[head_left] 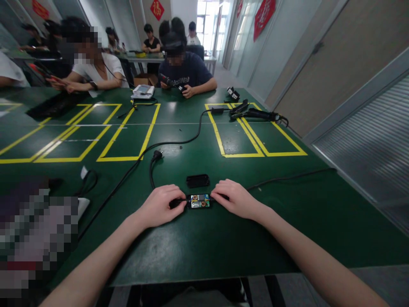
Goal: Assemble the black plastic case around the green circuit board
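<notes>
A small black case half with a circuit board (pixel 200 201) in it lies on the green table (pixel 179 251), its coils and coloured wires showing. At its left end, my left hand (pixel 162 204) is closed on the black cable, fingers pinched together. My right hand (pixel 234 198) pinches the cable at the opposite end of the case. Just behind the board rests an empty black cover (pixel 197 181). A black plug (pixel 157 156) lies beyond my left hand, its cord running back toward that hand. From the right side, another black cable (pixel 294 175) stretches across the table.
A long black cord (pixel 128 172) crosses the table on the left. Yellow tape rectangles (pixel 243 155) mark the surface. Black cable bundles (pixel 255 114) lie at the back right. Across the table, a person in dark blue (pixel 198 70) handles a small part. Blurred items sit at the left.
</notes>
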Demonstrator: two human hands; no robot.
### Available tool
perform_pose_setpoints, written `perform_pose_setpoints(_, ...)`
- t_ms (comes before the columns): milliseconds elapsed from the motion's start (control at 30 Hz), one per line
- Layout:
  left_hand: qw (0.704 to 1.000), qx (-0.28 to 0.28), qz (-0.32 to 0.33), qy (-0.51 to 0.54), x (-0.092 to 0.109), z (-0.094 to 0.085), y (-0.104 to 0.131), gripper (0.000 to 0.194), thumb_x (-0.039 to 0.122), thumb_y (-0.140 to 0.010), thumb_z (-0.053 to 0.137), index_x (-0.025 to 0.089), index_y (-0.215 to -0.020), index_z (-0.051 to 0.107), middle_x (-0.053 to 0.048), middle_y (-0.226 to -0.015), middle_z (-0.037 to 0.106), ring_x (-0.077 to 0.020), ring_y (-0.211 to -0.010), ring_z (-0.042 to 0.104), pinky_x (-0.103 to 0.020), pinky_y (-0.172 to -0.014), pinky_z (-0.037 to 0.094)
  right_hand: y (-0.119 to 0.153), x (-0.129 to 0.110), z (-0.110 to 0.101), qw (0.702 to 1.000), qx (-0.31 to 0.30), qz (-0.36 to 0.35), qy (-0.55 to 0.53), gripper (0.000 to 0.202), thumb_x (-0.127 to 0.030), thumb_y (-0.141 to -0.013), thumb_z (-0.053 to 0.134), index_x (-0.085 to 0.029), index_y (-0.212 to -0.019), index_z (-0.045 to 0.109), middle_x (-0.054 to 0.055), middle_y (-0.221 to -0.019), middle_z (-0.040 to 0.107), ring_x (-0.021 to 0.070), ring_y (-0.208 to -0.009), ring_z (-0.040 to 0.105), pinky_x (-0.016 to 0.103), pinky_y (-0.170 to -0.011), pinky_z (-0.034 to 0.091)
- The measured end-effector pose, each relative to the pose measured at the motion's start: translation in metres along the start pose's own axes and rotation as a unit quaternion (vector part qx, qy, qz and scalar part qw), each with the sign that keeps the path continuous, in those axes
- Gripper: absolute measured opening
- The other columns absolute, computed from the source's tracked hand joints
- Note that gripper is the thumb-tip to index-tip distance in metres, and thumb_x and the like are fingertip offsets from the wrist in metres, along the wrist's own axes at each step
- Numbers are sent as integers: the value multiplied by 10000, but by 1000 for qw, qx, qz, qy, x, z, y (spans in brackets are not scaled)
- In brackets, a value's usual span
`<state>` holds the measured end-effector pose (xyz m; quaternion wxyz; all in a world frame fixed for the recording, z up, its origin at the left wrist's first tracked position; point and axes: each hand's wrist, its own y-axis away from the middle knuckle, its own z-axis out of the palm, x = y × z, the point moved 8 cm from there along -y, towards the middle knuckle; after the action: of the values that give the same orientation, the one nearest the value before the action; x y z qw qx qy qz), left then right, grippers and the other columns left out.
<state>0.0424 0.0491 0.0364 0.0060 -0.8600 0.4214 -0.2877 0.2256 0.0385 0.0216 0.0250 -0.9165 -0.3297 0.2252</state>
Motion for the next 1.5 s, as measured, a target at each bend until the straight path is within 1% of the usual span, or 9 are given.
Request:
perform_pose_setpoints(633,1000,3,-14,21,-4,0,1,147,233,-954,587,186,-900,716,-29,-822,696,-154,-725,643,-246,-655,475,0,2,5,997,-15,74,4,159,-229,-1030,582,-204,-895,662,14,-769,647,168,-705,578,291,-665,409)
perform_pose_setpoints(833,1000,3,-26,13,-6,4,0,241,292,-1035,547,187,-891,709,-24,-838,674,-157,-748,637,-251,-666,471,-2,2,2,997,-20,75,9,116,-219,-1007,620,-198,-907,675,5,-751,650,166,-696,574,294,-686,389)
perform_pose_setpoints(1033,998,22,-61,-3,-12,5,-2,223,343,-1024,581,193,-902,693,-24,-829,651,-194,-822,626,-301,-747,504,-2,8,0,995,-7,103,15,84,-243,-964,671,-207,-892,648,-39,-706,602,137,-644,559,282,-687,363)
perform_pose_setpoints(1100,996,35,-79,-6,-16,4,-1,205,369,-1005,609,189,-1036,702,-47,-918,672,-218,-888,638,-339,-804,532,-1,12,-2,991,14,127,32,110,-286,-935,707,-207,-898,640,-31,-717,602,151,-664,580,285,-668,364)
perform_pose_setpoints(1167,995,45,-81,-25,-18,3,0,321,376,-996,617,183,-1247,673,-101,-1112,693,-261,-1040,646,-410,-914,543,1,14,-7,989,45,136,44,161,-318,-898,745,-204,-944,640,-6,-786,637,173,-711,612,296,-674,395)
perform_pose_setpoints(1267,995,27,-58,-71,-17,7,1,502,413,-1000,617,222,-1462,578,-177,-1491,569,-354,-1360,534,-564,-1101,459,1,12,-10,989,84,113,42,317,-315,-884,752,-196,-1157,643,63,-989,705,228,-874,668,343,-764,481)
perform_pose_setpoints(1367,995,-8,-35,-89,-15,17,2,636,522,-948,692,254,-1507,550,-185,-1632,444,-402,-1493,420,-650,-1184,358,1,9,-7,993,89,65,34,440,-267,-928,702,-198,-1351,605,128,-1232,697,289,-1101,654,439,-910,523)
perform_pose_setpoints(1433,996,-13,-26,-80,-14,19,3,668,527,-900,756,248,-1480,575,-182,-1620,470,-394,-1490,440,-647,-1205,344,1,8,-5,995,89,33,12,379,-232,-950,676,-206,-1325,636,134,-1304,683,299,-1185,632,481,-975,522)
perform_pose_setpoints(1500,998,-5,-20,-64,-12,18,3,591,462,-879,796,239,-1400,632,-167,-1577,531,-368,-1460,491,-612,-1206,373,1,9,-4,995,93,12,-28,255,-214,-965,661,-220,-1219,684,120,-1286,697,284,-1196,637,481,-999,528)
